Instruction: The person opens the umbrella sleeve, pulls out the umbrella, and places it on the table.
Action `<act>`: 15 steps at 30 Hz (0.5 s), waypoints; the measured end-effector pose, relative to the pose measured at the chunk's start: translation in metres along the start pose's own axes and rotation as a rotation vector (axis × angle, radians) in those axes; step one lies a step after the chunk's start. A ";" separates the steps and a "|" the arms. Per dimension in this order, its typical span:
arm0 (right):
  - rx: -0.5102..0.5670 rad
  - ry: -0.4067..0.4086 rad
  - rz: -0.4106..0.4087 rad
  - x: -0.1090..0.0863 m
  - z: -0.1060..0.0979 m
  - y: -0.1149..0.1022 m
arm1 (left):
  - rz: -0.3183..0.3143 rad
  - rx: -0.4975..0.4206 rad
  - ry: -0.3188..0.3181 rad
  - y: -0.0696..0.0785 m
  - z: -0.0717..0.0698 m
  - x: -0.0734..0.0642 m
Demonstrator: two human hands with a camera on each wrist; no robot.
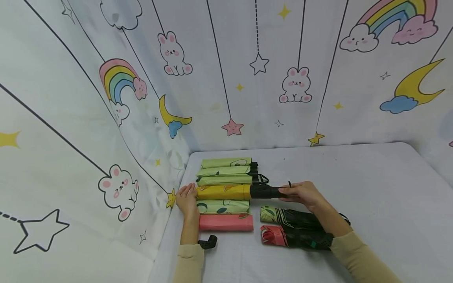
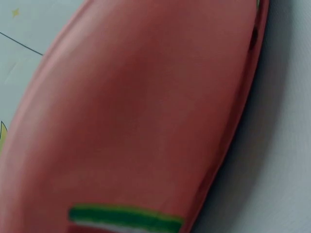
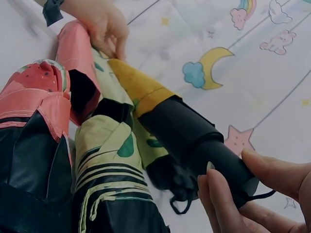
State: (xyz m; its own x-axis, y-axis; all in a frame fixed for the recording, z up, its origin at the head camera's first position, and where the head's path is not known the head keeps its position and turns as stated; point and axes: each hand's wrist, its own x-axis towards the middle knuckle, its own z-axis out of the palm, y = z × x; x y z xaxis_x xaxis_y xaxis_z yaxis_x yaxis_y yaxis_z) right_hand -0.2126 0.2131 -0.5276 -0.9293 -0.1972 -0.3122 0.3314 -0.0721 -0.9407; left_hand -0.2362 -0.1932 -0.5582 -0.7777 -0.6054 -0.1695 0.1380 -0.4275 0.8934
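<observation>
A folded umbrella (image 1: 263, 192) with a black handle lies crosswise, its left part inside a yellow sleeve (image 1: 223, 192) with fruit prints. My right hand (image 1: 305, 193) grips the handle end; in the right wrist view, thumb and fingers close round the black handle (image 3: 221, 158), and a cord loop hangs at its tip. At the other end, my left hand (image 1: 186, 197) pinches the closed end of the sleeve. Just in front lie a green sleeve (image 1: 223, 206) and a pink sleeve (image 1: 226, 223). That pink sleeve (image 2: 146, 107) fills most of the left wrist view.
Behind the yellow sleeve, several green sleeved umbrellas (image 1: 224, 171) lie in a row. Under my right forearm are a green-and-black umbrella (image 1: 295, 218) and a pink-and-black umbrella (image 1: 297, 237). A white cloth (image 1: 382, 188) covers the table, with a printed curtain (image 1: 212, 94) behind.
</observation>
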 end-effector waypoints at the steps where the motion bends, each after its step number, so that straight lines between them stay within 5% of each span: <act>1: -0.009 -0.005 -0.001 -0.001 -0.001 0.000 | -0.002 0.002 -0.001 0.000 0.000 0.000; 15: 0.006 -0.012 -0.003 -0.005 -0.008 0.003 | -0.006 0.025 -0.018 -0.001 0.002 -0.001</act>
State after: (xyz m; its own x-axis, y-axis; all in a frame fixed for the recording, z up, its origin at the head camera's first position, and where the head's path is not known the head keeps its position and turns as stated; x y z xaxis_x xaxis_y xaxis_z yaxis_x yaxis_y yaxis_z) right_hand -0.2084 0.2217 -0.5297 -0.9283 -0.2088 -0.3076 0.3295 -0.0788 -0.9409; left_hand -0.2371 -0.1912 -0.5579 -0.7895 -0.5904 -0.1675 0.1179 -0.4137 0.9028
